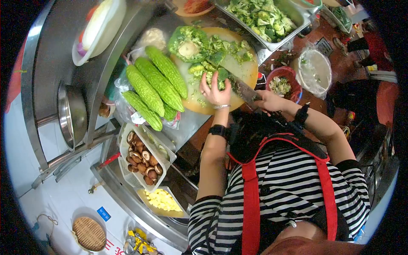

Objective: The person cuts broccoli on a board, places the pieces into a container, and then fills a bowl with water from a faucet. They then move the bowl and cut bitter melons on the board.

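Observation:
A round yellowish cutting board (249,47) lies on the metal counter with broccoli on it. My left hand (216,90) has its fingers curled over a broccoli piece (222,74) near the board's middle, pressing it down. In my right hand (271,102) is the handle of a wide-bladed knife (243,88). Its blade lies over the board's right side, just right of my left fingers. A large broccoli head (187,45), stem side up, rests at the board's far left, and small green bits (233,49) are scattered beyond my left hand.
Several bitter melons (159,78) lie left of the board. Nearer stand a basket of mushrooms (144,159) and a tray of yellow cubes (162,199). A metal tray (272,44) of cut broccoli is beyond. At right are a red basin (292,76) and a lined bucket (314,74); another person (378,46) stands further off.

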Action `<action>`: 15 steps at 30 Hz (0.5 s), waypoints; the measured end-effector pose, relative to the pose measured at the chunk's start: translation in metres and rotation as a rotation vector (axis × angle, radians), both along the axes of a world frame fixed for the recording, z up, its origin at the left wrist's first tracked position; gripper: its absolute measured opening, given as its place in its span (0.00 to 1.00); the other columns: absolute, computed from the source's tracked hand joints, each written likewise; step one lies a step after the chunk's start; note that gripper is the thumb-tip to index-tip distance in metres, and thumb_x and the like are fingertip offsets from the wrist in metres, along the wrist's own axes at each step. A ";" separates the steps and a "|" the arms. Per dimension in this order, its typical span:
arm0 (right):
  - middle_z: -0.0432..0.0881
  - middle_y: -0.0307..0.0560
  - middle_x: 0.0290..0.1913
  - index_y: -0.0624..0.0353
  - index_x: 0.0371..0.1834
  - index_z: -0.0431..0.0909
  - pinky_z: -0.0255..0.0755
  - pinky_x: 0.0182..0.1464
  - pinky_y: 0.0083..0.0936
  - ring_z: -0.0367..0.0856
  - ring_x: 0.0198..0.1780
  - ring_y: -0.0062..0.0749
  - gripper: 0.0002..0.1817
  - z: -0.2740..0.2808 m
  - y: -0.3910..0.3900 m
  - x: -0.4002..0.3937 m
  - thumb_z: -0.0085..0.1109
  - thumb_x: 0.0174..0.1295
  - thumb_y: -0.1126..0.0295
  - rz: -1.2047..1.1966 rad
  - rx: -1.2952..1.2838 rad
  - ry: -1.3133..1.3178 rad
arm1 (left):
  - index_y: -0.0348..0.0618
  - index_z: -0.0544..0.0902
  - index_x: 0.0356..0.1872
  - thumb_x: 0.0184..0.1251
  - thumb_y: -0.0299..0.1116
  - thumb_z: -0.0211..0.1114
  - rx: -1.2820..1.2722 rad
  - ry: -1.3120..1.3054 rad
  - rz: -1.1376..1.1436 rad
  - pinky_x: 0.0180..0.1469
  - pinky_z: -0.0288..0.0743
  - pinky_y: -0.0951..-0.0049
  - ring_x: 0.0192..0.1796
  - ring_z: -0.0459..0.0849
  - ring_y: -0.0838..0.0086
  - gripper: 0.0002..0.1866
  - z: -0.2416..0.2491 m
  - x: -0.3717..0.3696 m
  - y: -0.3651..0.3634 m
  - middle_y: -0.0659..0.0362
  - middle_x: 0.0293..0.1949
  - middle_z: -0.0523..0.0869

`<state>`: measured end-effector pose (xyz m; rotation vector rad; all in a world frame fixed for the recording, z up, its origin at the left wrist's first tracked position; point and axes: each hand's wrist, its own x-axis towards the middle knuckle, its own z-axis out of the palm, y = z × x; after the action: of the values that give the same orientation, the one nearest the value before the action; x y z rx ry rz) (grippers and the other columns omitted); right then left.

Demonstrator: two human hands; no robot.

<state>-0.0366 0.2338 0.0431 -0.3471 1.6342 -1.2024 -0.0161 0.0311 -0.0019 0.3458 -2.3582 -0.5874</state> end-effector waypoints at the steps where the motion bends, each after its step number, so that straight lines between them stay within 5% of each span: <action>1: 0.70 0.41 0.16 0.61 0.50 0.65 0.65 0.13 0.21 0.68 0.12 0.22 0.15 0.002 -0.002 0.003 0.46 0.60 0.72 -0.016 -0.028 -0.017 | 0.51 0.80 0.41 0.38 0.37 0.67 -0.041 0.063 0.027 0.52 0.64 0.56 0.52 0.66 0.54 0.21 0.002 0.000 0.000 0.53 0.53 0.69; 8: 0.70 0.39 0.18 0.65 0.44 0.66 0.62 0.13 0.19 0.66 0.13 0.19 0.11 0.065 0.014 -0.008 0.46 0.57 0.77 -0.297 -0.107 0.034 | 0.52 0.80 0.39 0.40 0.36 0.66 -0.072 0.293 -0.114 0.56 0.57 0.55 0.52 0.67 0.58 0.18 0.069 -0.058 0.023 0.53 0.52 0.69; 10: 0.72 0.40 0.21 0.63 0.48 0.66 0.64 0.14 0.21 0.68 0.14 0.21 0.16 0.060 0.030 -0.030 0.50 0.55 0.76 -0.368 -0.198 0.320 | 0.53 0.80 0.39 0.39 0.38 0.67 -0.079 0.369 -0.215 0.56 0.57 0.56 0.53 0.67 0.59 0.19 0.104 -0.099 0.039 0.54 0.52 0.70; 12: 0.73 0.41 0.21 0.65 0.44 0.68 0.65 0.14 0.20 0.69 0.15 0.21 0.13 0.089 0.039 -0.051 0.49 0.54 0.76 -0.506 -0.123 0.527 | 0.53 0.79 0.42 0.40 0.42 0.68 -0.079 0.356 -0.318 0.58 0.54 0.55 0.56 0.66 0.58 0.22 0.126 -0.141 0.053 0.53 0.54 0.69; 14: 0.74 0.45 0.20 0.68 0.41 0.69 0.70 0.19 0.25 0.74 0.18 0.25 0.12 0.133 0.050 -0.078 0.49 0.53 0.75 -0.462 0.056 0.347 | 0.52 0.74 0.50 0.44 0.48 0.66 0.063 0.188 -0.438 0.61 0.51 0.53 0.60 0.62 0.55 0.28 0.128 -0.175 0.066 0.50 0.59 0.64; 15: 0.76 0.50 0.22 0.68 0.41 0.68 0.71 0.24 0.30 0.76 0.21 0.32 0.13 0.131 0.053 -0.090 0.49 0.53 0.73 -0.447 0.238 0.514 | 0.50 0.71 0.53 0.46 0.50 0.65 0.109 0.103 -0.427 0.62 0.49 0.53 0.61 0.60 0.54 0.31 0.124 -0.180 0.070 0.49 0.61 0.61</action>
<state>-0.1267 0.2870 0.1742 -0.1442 2.3695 -1.2885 -0.1957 0.1015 0.1219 -0.1460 -2.3144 -0.9114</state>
